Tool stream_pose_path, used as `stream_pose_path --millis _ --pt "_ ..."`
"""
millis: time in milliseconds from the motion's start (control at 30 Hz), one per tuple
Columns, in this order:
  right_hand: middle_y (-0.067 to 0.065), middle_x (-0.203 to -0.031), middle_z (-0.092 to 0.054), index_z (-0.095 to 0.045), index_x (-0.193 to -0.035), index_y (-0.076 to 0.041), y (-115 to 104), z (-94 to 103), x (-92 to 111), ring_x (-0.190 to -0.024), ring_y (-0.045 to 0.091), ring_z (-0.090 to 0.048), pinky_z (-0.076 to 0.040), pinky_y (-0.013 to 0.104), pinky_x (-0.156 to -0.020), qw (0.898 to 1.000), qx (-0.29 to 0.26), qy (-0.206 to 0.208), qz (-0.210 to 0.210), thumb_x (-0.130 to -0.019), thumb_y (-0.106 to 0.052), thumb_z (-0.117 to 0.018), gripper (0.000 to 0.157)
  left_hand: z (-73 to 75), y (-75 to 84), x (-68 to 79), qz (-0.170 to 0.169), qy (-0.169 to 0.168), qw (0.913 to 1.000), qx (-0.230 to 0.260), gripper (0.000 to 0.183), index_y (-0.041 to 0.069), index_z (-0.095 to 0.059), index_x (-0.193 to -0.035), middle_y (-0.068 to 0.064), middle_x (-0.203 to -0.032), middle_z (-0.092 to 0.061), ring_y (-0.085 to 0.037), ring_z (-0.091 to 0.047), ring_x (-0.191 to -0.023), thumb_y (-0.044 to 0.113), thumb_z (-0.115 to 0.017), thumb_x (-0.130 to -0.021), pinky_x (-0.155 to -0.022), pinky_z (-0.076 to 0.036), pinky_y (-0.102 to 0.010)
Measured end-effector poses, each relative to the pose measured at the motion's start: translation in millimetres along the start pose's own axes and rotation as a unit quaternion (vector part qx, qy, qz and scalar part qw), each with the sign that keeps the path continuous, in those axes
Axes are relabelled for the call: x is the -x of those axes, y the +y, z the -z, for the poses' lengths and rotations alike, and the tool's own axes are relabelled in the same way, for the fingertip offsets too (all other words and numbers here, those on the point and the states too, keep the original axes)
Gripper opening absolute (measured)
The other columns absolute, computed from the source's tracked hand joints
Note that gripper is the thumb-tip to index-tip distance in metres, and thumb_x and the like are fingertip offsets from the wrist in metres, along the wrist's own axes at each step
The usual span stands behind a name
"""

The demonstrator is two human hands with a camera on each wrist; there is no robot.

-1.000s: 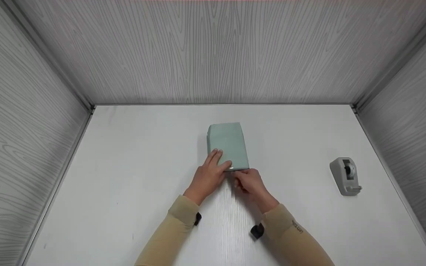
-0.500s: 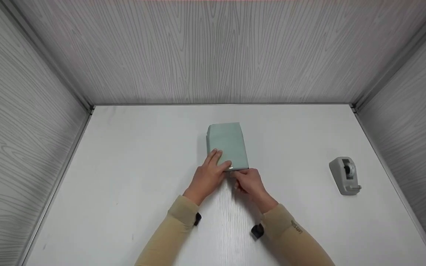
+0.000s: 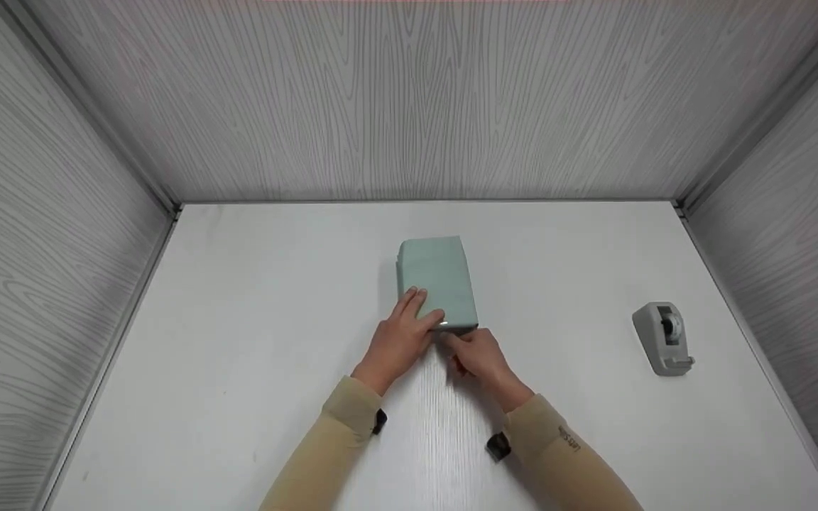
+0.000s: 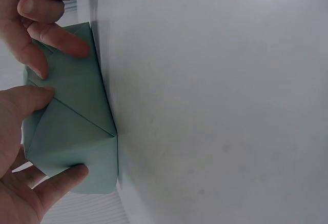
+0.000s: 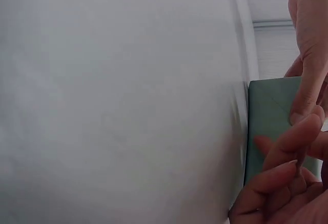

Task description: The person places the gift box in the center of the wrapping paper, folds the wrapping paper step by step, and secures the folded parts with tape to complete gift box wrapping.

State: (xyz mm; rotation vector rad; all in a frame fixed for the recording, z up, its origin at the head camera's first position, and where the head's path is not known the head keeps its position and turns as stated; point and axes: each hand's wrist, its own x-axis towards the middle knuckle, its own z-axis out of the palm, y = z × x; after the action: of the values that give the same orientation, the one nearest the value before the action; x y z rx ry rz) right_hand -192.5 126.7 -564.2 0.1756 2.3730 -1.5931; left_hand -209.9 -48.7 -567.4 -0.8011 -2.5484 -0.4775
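A box wrapped in pale green paper lies on the white table. My left hand holds its near left corner, with fingers over the top and the thumb at the near edge. In the left wrist view, diagonal folds cross the end of the wrapped box, and the left thumb presses by a fold. My right hand is at the same end, its index finger extended against the paper and its other fingers bent. Part of the box is hidden behind both hands in the right wrist view.
A grey tape dispenser stands at the right of the white table. Wood-grain panels enclose the back and both sides.
My right hand has drawn back slightly toward me from the box's near edge, baring more of its end. The left hand and the box stay in place.
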Motion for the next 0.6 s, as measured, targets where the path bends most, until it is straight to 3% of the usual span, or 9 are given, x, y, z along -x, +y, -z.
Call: stream_pose_path --millis 200,367,600 --pt "0.002 -0.050 -0.056 -0.073 -0.075 0.004 -5.2 16.7 1.7 -0.044 0.011 -0.047 -0.038 0.025 -0.044 0.999 0.032 -0.021 -0.007 -0.093 -0.028 -0.065 0.037 0.2 -0.3 -0.6 0.003 -0.009 0.9999 -0.005 0.027 0.021 -0.065 -0.116 -0.019 -0.135 -0.053 -0.036 -0.045 -0.131 0.018 -0.073 -0.090 -0.065 -0.058 -0.041" --pt "0.003 -0.054 -0.058 -0.075 -0.085 0.002 -9.4 37.4 2.2 -0.049 0.012 -0.050 -0.040 0.025 -0.047 0.999 0.040 -0.029 -0.023 -0.091 -0.022 -0.064 0.027 2.1 0.2 -1.2 0.013 -0.017 0.9998 0.002 0.028 0.021 -0.065 -0.116 -0.018 -0.136 -0.052 -0.035 -0.044 -0.132 0.016 -0.073 -0.090 -0.066 -0.057 -0.041" --pt "0.004 -0.062 -0.056 -0.069 -0.092 0.003 -14.3 59.2 -2.2 -0.056 0.015 -0.052 -0.042 0.026 -0.052 0.999 0.021 0.010 -0.023 -0.091 -0.017 -0.063 0.021 6.2 0.3 -1.8 0.037 -0.049 0.9977 0.030 0.033 0.016 -0.062 -0.119 -0.015 -0.141 -0.048 -0.032 -0.039 -0.136 0.019 -0.075 -0.089 -0.073 -0.057 -0.042"
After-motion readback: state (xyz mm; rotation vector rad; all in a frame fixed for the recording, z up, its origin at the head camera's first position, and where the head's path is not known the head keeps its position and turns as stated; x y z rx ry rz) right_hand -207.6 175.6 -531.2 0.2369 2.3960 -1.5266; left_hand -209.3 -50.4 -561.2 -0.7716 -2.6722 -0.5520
